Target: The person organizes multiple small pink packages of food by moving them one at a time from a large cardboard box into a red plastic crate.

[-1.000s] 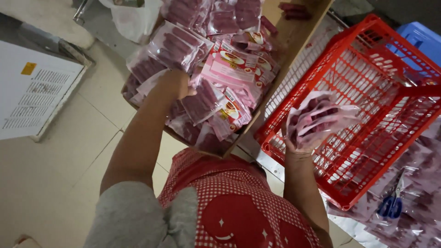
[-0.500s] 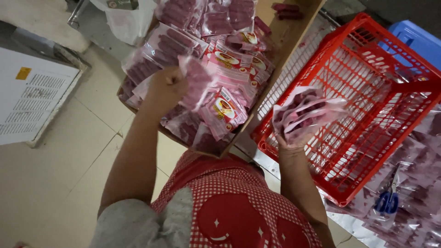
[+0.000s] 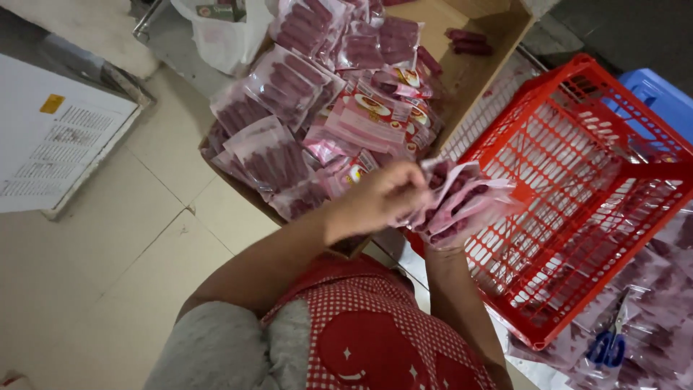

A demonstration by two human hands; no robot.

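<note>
My left hand [image 3: 381,199] has reached across and grips the edge of a clear packet of dark red sausages, pressing it onto the stack of packets [image 3: 462,206]. My right hand [image 3: 442,244] holds that stack from below and is mostly hidden by it. The stack hangs at the near left rim of a red plastic basket [image 3: 577,217]. Behind my hands, an open cardboard box [image 3: 498,50] is heaped with several more sausage packets [image 3: 289,87], some with pink printed labels.
A blue crate [image 3: 660,94] sits behind the red basket. More sausage packets [image 3: 650,318] lie at the lower right. A white appliance [image 3: 58,137] stands at the left on the pale tiled floor [image 3: 108,274]. A white plastic bag [image 3: 224,36] lies beyond the box.
My left hand has left the heap in the box with a packet and swung right to meet the stack in my right hand. The right hand has hardly moved.
</note>
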